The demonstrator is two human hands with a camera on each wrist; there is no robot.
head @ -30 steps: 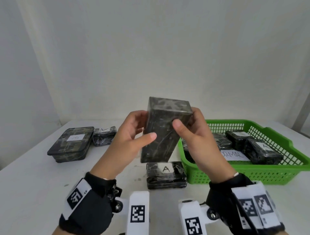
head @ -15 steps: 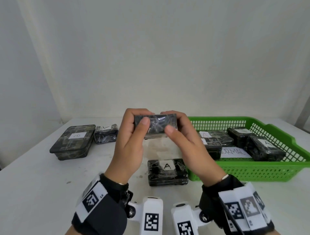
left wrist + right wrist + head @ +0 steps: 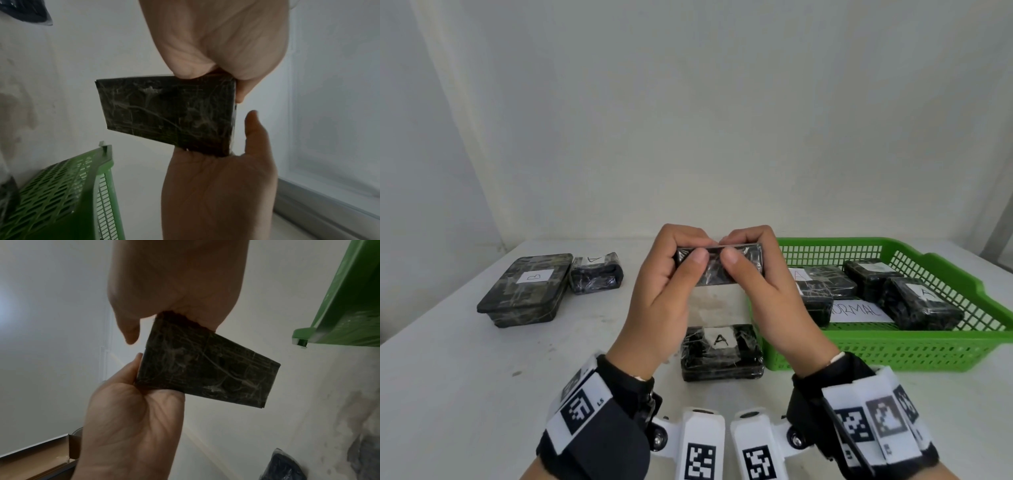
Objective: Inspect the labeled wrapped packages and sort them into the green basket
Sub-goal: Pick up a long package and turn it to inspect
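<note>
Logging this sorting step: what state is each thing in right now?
Dark film-wrapped package: held up, pinched by left hand and right hand.
Green plastic mesh basket: on the table, holds wrapped packages.
A-labelled wrapped package: lies on table, label up.
B-labelled flat box: lies on table.

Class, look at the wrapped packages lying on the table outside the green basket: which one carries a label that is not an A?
The large flat package at far left: its white label reads B. The small package beside it and the one by the green basket read A.
</note>
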